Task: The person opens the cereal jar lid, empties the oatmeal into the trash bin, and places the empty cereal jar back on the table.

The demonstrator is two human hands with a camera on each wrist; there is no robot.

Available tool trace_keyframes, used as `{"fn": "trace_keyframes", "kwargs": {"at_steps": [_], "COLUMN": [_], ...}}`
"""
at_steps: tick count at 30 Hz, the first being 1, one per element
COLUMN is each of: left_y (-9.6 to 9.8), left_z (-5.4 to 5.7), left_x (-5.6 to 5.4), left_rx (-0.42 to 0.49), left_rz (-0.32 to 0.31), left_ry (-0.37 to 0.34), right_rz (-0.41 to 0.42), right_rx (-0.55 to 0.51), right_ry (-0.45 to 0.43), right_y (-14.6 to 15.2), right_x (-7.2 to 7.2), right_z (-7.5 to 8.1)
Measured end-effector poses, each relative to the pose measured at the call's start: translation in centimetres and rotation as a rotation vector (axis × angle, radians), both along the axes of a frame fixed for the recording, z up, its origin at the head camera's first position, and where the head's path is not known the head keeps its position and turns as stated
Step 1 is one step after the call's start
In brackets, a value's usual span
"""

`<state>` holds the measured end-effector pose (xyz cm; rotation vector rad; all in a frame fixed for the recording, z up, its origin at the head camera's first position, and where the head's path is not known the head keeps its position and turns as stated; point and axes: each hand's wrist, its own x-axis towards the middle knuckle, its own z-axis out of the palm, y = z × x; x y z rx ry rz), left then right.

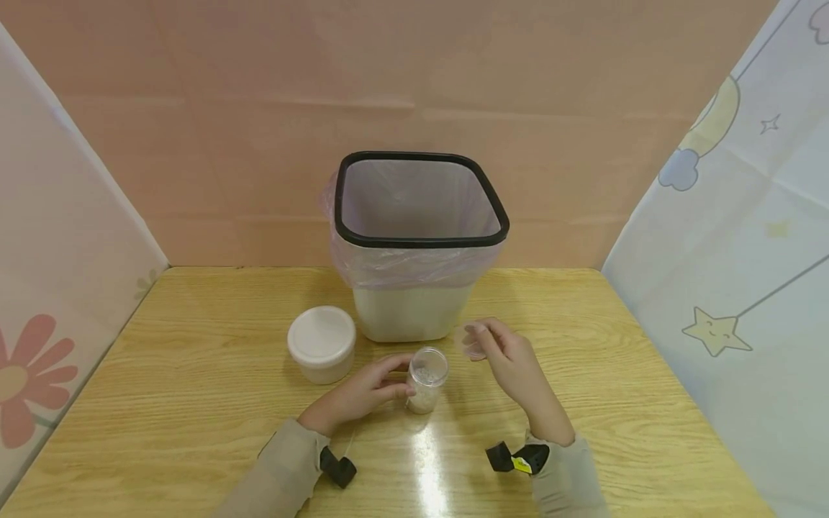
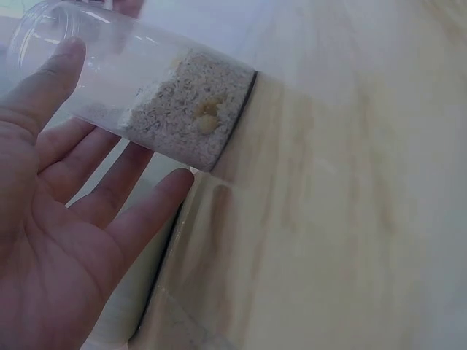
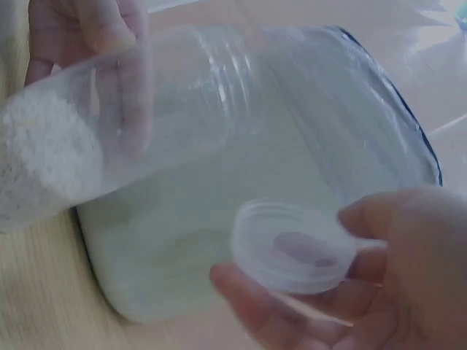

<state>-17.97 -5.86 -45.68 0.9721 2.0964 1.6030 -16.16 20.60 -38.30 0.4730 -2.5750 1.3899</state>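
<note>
Near the middle of the table, my left hand point(image 1: 363, 391) grips a clear plastic jar point(image 1: 424, 394) between thumb and fingers. The jar is uncapped, and its lower part holds pale, flaky grains point(image 2: 182, 109) with a small yellowish lump among them. To the right, my right hand point(image 1: 516, 367) pinches a round translucent screw lid point(image 3: 288, 248) by its edge. The lid is apart from the jar, its hollow side showing in the right wrist view. Behind both hands stands a white waste bin point(image 1: 414, 311) with a black rim.
A thin pinkish liner bag point(image 1: 414, 266) is folded over the bin's rim. Just left of the jar sits a white lidded tub point(image 1: 322, 338). The wooden table point(image 1: 194, 417) is bounded by a peach backdrop point(image 1: 259, 144) and printed side panels.
</note>
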Motion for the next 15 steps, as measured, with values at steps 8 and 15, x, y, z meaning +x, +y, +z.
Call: {"fn": "trace_keyframes", "kwargs": {"at_steps": [8,15], "left_y": [0.0,0.0], "left_z": [-0.4,-0.6], "left_x": [-0.1,-0.3], "left_rx": [0.015,0.006], "left_rz": [-0.005,-0.006], "left_ry": [-0.027,-0.020], "right_rz": [0.022,0.007], "right_rx": [0.094,0.195], "right_ry": [-0.198,-0.241], "right_y": [1.0,1.3], "right_x": [-1.2,-1.4], "right_z": [-1.7,-2.4]}}
